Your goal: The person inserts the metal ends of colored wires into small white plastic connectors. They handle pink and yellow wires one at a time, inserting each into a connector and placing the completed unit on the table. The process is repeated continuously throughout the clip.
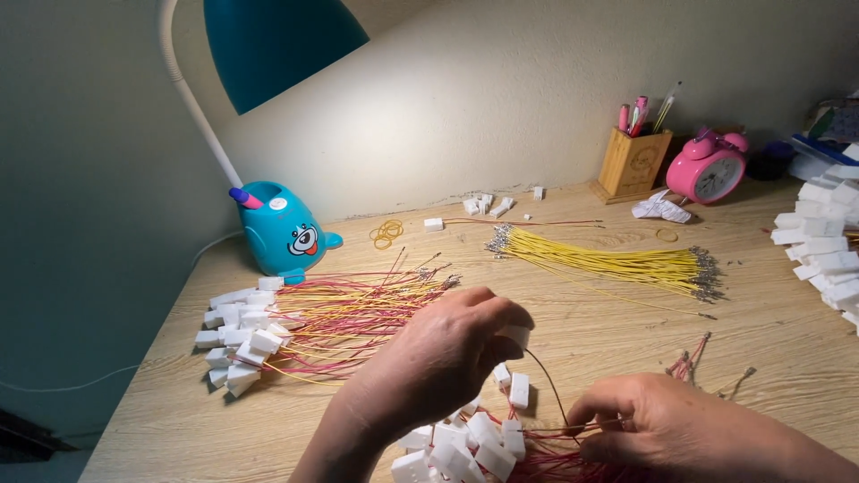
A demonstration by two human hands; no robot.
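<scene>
My left hand (447,353) is raised over the desk, its fingers closed on a small white plastic connector (516,334). A thin dark red wire (548,380) runs from that connector down to my right hand (658,420), which pinches the wire's other end near the front edge. Below both hands lies a heap of white connectors (456,447) with red wires. To the left a finished pile of white connectors with red and yellow wires (295,326) is spread on the wooden desk (608,335).
A bundle of yellow wires (617,262) lies across the desk's middle. At the back stand a teal lamp with a cartoon base (288,231), a wooden pen holder (634,161) and a pink alarm clock (709,168). White connectors (828,246) pile up at the right edge. Rubber bands (387,234) lie nearby.
</scene>
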